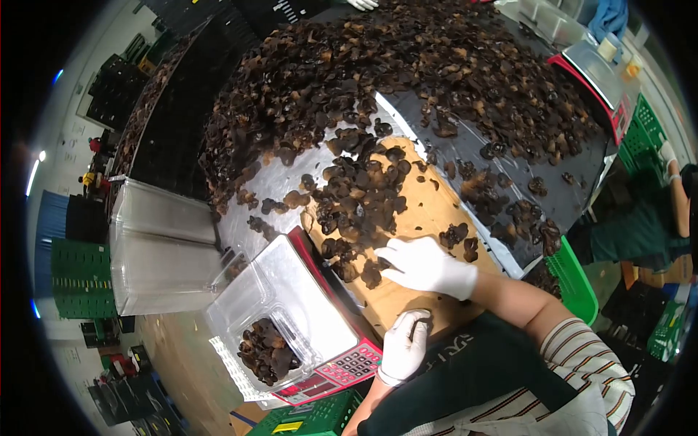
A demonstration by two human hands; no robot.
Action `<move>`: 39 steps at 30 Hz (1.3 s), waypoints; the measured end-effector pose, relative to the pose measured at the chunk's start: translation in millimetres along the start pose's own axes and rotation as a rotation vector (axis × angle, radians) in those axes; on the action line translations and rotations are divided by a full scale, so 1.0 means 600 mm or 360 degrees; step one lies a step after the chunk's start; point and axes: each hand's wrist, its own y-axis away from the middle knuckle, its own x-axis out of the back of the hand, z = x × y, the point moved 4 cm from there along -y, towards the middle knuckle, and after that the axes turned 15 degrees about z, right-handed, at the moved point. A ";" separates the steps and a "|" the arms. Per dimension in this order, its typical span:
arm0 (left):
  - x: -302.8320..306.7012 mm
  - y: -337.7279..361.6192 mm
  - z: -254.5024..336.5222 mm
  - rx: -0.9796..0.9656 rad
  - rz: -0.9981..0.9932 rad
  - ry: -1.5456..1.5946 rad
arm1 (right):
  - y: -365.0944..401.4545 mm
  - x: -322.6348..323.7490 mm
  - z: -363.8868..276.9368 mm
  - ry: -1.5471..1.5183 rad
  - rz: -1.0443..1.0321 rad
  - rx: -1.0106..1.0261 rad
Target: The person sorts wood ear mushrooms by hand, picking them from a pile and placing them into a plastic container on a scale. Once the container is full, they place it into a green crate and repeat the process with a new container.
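Our gloved right hand, its fingers a little apart, is at the near edge of the wood ear mushrooms, nearer than the left hand. The mushroom heap stretches forward from its fingertips along the brown board; our left fingers are curled, and we cannot tell if they hold something.

Right hand outstretched, fingers extended; left hand nearer torso, fingers bent.
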 end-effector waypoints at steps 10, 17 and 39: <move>-0.005 0.007 -0.004 -0.0086 -0.0143 -0.0115 | 0.047 0.019 0.011 -0.0404 -0.0611 0.0204; -0.017 0.007 -0.005 -0.0233 -0.0193 -0.0002 | 0.013 -0.030 -0.051 -0.0273 -0.0271 0.0327; -0.005 0.002 -0.045 0.0914 0.0196 0.1133 | 0.048 0.081 -0.041 -0.0524 -0.0337 -0.0006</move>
